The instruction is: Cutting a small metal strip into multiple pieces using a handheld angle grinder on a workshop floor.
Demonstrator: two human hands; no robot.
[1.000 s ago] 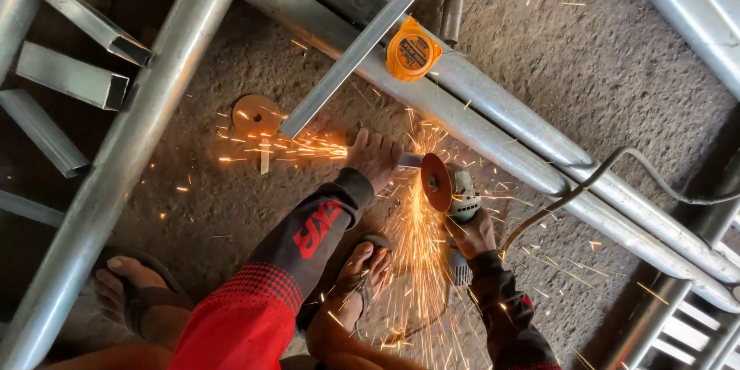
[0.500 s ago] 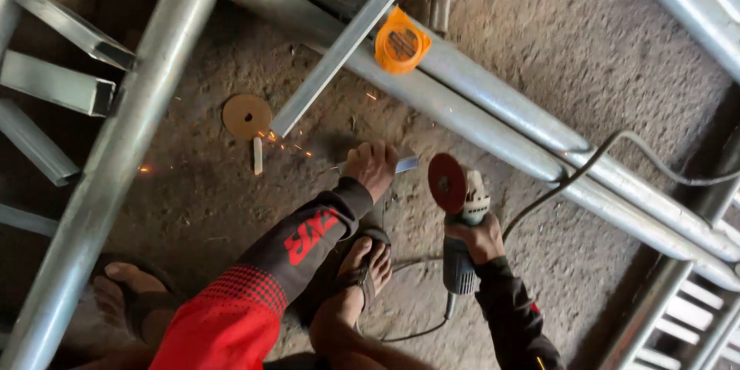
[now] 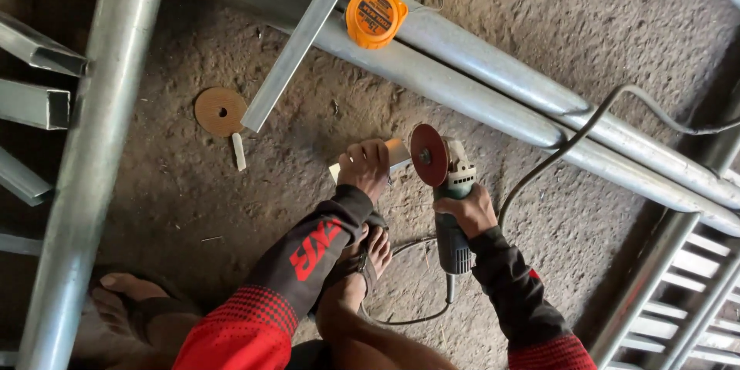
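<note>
Long round grey metal pipes [image 3: 478,89] are laid across the rough dirt floor [image 3: 601,8]. One more big grey pipe [image 3: 92,154] is laid down the left side, with short square metal bars [image 3: 35,104] joined to it. A flat grey metal strip [image 3: 297,42] is leaned over the pipes.

A grey and green power grinder with a dark red round disc [image 3: 443,185] is held in the right hand [image 3: 465,212]. That hand is wrapped tight around the grinder's body, likely so that it can be kept steady. Its black cord [image 3: 570,135] is trailed off over the pipes.

A short pale piece of metal [image 3: 397,154] is pressed down on the floor by the left hand [image 3: 366,169], just beside the disc. The fingers are curled over it, probably to stop it from sliding. No sparks are seen.

An orange round tape measure [image 3: 375,21] is rested on a pipe. A worn brown disc [image 3: 220,111] and a small white stick [image 3: 239,151] are left on the floor.
</note>
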